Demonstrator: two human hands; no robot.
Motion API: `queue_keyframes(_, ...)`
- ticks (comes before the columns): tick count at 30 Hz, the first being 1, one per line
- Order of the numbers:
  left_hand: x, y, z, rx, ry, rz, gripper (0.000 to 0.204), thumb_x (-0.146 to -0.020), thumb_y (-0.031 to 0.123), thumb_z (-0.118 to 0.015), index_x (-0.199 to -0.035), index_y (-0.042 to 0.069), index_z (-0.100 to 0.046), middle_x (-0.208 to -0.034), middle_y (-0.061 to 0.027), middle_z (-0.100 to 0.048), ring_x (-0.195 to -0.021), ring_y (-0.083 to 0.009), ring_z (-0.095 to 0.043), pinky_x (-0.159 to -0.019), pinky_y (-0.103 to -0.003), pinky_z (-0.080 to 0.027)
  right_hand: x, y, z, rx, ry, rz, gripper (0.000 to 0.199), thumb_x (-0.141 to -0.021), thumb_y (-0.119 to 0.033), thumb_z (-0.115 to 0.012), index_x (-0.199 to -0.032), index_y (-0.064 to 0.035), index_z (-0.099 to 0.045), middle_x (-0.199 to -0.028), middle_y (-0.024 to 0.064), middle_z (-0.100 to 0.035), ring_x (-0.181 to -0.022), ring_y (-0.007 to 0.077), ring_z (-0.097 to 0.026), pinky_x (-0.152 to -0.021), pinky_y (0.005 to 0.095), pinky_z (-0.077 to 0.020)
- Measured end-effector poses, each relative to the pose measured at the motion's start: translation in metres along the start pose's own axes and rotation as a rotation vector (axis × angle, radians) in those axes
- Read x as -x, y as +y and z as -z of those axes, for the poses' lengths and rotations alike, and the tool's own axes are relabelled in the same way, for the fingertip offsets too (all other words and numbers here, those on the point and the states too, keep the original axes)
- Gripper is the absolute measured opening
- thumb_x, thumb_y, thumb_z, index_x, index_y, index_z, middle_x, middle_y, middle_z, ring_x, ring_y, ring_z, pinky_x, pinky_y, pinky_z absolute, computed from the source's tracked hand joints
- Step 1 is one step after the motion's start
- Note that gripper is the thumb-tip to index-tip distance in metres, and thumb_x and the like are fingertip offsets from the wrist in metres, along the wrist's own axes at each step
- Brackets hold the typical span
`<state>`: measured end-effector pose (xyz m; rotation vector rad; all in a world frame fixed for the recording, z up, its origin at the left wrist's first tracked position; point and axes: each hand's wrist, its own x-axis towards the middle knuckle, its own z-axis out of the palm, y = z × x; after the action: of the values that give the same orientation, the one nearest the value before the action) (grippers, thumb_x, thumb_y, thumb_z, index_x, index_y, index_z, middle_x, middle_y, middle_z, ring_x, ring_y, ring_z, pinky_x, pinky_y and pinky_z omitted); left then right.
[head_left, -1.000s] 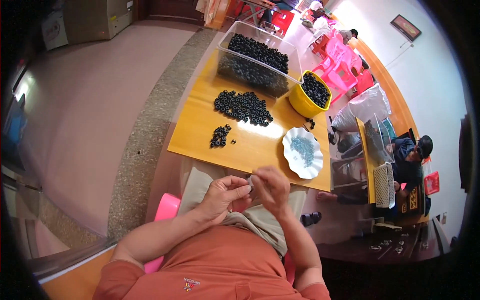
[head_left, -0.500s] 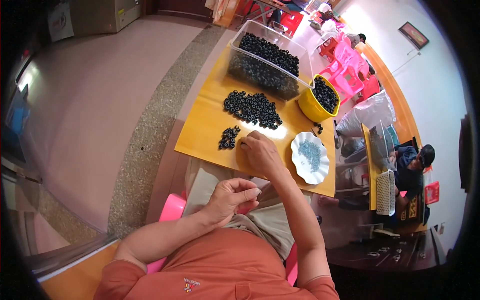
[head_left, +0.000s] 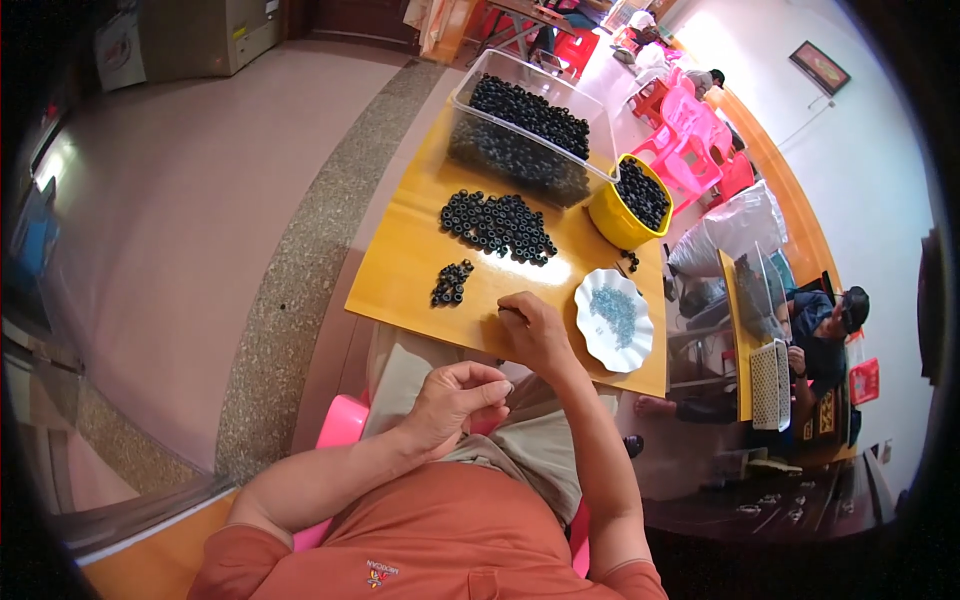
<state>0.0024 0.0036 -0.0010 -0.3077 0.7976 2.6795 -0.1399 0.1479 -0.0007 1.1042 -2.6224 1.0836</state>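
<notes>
My left hand [head_left: 455, 405] is held over my lap, thumb and forefinger pinched on a tiny greyish thing too small to name. My right hand [head_left: 540, 335] is over the table's near edge with its fingers closed. Something small and dark shows at its fingertips, too little of it to name. To the left of that hand lies a small heap of black rings [head_left: 452, 284]. A larger spread of black rings [head_left: 498, 227] lies farther back. Close on the right stands a white scalloped dish [head_left: 596, 345] holding many tiny pale-blue pieces.
On the yellow wooden table [head_left: 400, 270] stand a clear plastic bin [head_left: 533, 128] and a yellow tub [head_left: 618, 222], both filled with black rings. A few dark bits [head_left: 630, 260] lie by the tub. Another person [head_left: 820, 330] sits at a second table on the right.
My right hand has shifted a little right, away from the small heap and toward the dish. My left hand stays in nearly the same pinch. The view has moved slightly.
</notes>
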Motion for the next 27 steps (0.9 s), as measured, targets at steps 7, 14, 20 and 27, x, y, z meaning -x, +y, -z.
queue_keyframes(7,0.0,0.0,0.001,-0.006,-0.007,-0.008,0.013,-0.087,0.005,-0.068,-0.098,0.002,-0.063,-0.087,-0.0044,-0.064,-0.075,-0.0128,-0.064,-0.067,-0.026,-0.058,0.032,-0.002,0.008,-0.239,0.003,-0.152,0.015,-0.088,-0.003,-0.061,-0.102,0.0004,-0.063,-0.089,0.0122,-0.066,-0.081,0.021,-0.065,-0.072,0.03,-0.0505)
queue_keyframes(14,-0.001,-0.005,0.002,-0.006,0.001,-0.012,0.01,-0.088,0.005,-0.066,-0.096,0.002,-0.063,-0.086,-0.0073,-0.066,-0.075,-0.0167,-0.067,-0.067,-0.027,-0.057,0.054,-0.004,0.008,-0.675,0.092,-0.193,0.012,-0.088,0.004,-0.06,-0.099,0.0052,-0.063,-0.096,0.0094,-0.063,-0.084,0.0163,-0.065,-0.075,0.0295,-0.0553)
queue_keyframes(20,-0.002,-0.005,0.005,-0.018,-0.022,-0.028,0.01,-0.088,0.005,-0.065,-0.097,0.002,-0.063,-0.088,-0.0074,-0.066,-0.075,-0.0161,-0.066,-0.069,-0.027,-0.057,0.063,-0.03,0.015,-0.891,0.126,-0.3,0.01,-0.085,0.007,-0.062,-0.094,0.0058,-0.065,-0.096,0.0092,-0.064,-0.086,0.0137,-0.062,-0.075,0.025,-0.0518)
queue_keyframes(27,-0.004,-0.006,0.004,-0.039,-0.008,-0.04,0.01,-0.088,0.005,-0.065,-0.097,0.002,-0.063,-0.091,-0.0058,-0.065,-0.078,-0.0141,-0.064,-0.072,-0.027,-0.057,0.076,-0.045,0.009,-0.893,0.116,-0.256,0.008,-0.084,0.006,-0.064,-0.092,0.0057,-0.066,-0.094,0.01,-0.066,-0.086,0.0144,-0.061,-0.077,0.0259,-0.0496)
